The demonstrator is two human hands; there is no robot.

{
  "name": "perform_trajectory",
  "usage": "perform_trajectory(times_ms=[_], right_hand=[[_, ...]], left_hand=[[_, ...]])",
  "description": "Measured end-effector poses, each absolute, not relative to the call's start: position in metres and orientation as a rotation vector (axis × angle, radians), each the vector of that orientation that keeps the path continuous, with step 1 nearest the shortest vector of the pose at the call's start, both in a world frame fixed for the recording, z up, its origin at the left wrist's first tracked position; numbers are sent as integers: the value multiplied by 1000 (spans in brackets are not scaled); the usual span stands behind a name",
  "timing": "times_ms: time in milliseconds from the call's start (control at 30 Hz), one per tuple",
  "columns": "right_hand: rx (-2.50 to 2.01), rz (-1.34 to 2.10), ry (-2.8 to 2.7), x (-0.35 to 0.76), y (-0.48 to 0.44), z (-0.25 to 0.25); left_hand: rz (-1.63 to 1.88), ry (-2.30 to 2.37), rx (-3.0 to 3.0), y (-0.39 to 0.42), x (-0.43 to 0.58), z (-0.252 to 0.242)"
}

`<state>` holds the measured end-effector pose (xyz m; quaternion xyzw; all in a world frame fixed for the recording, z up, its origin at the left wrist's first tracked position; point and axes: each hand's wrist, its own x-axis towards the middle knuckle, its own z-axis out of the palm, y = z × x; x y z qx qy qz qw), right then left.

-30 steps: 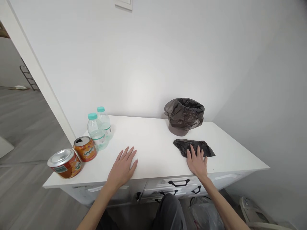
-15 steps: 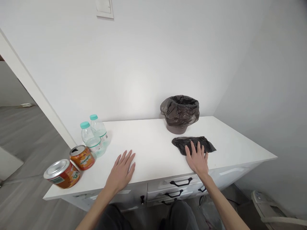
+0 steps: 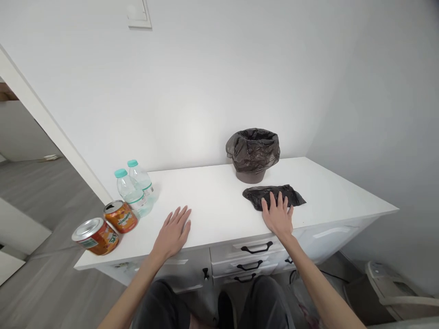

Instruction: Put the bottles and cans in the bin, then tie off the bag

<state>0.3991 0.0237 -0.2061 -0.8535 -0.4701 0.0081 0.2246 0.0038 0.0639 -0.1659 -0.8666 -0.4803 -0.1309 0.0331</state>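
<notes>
We rest our left hand (image 3: pixel 173 232) flat on the white cabinet top (image 3: pixel 216 208), holding nothing. Our right hand (image 3: pixel 279 217), fingers loosely spread and gripping nothing, covers the near edge of the black plastic bag (image 3: pixel 255 195), right of centre, nearer than the bag-lined bin (image 3: pixel 253 153).

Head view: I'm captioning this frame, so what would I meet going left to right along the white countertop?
Leftmost orange can, opened orange can, two teal-capped bottles, left hand, bag-lined container, then right hand with its fingers over a flat black bag.
</notes>
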Motion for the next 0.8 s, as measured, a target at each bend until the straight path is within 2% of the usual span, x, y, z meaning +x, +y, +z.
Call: perform_trajectory(times_ms=[267,433,533,633,800], right_hand=[[-2321,23,-1324,393,11,-194],[-2107,-157,-1457,393,2,-188],[-1843,-298,-1619,402,9,-152],[-1604,-412,-1706,410,32,-96],[-1695,-545,-1653,423,83,-33]], left_hand=[[-424,-1454,-2656,59,6,-166],[-490,-1457,-2660,54,8,-173],[-498,-1489,-2659,51,9,-176],[-476,-1509,-2659,47,8,-175],[-481,-1504,-2667,44,6,-175]])
